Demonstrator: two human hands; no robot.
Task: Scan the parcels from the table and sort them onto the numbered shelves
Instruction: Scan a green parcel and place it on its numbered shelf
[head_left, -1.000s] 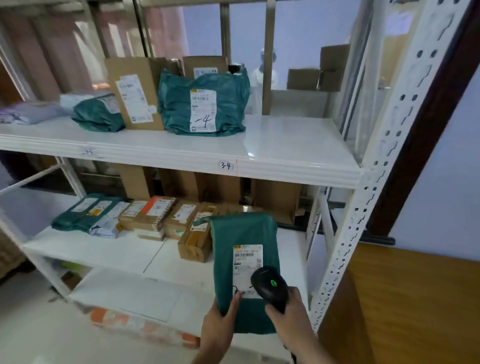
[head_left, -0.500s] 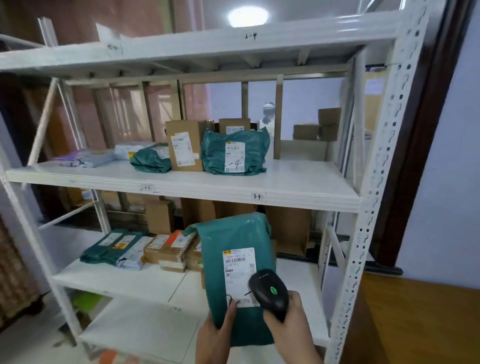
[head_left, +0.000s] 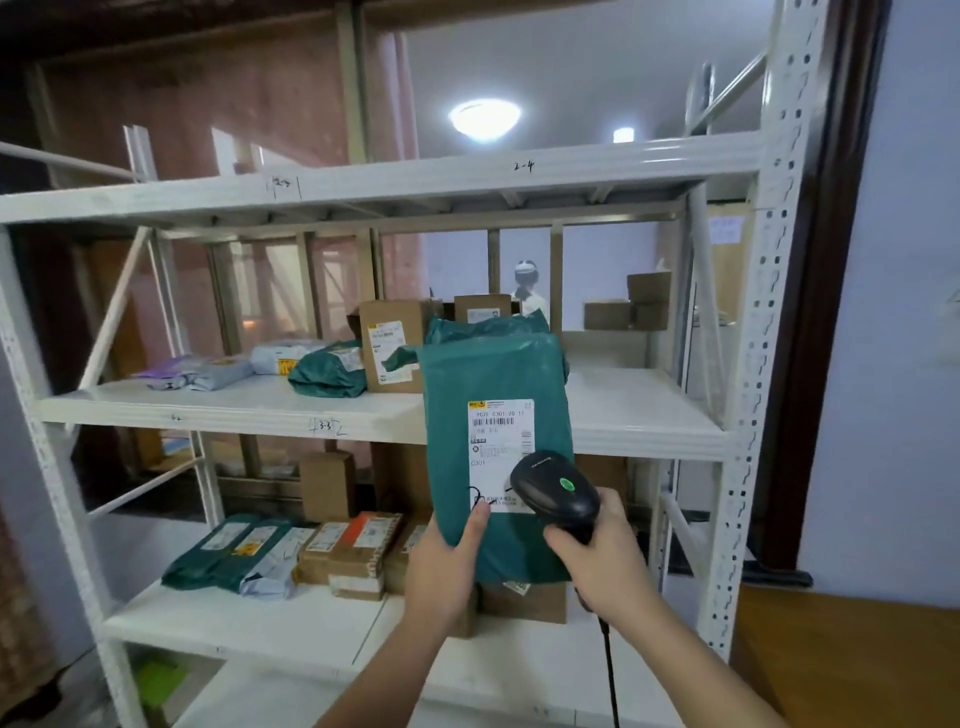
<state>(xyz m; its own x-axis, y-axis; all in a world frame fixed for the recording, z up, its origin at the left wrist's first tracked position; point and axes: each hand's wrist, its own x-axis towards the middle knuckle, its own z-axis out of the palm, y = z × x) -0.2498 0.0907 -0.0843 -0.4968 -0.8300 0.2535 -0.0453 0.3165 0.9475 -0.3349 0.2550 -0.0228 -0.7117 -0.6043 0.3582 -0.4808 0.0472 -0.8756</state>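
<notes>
Parcel (head_left: 493, 379) is standing upright in my left hand (head_left: 441, 566), thumb pinching it; my right hand (head_left: 602, 561) is gripping the scanner (head_left: 553, 488).

The black handheld barcode scanner (head_left: 555, 491) covers the white shipping label's (head_left: 500, 447) lower right corner; its small print is unreadable. The raised green plastic mailer (head_left: 493, 384) hides another green mailer (head_left: 483, 326) behind.
</notes>
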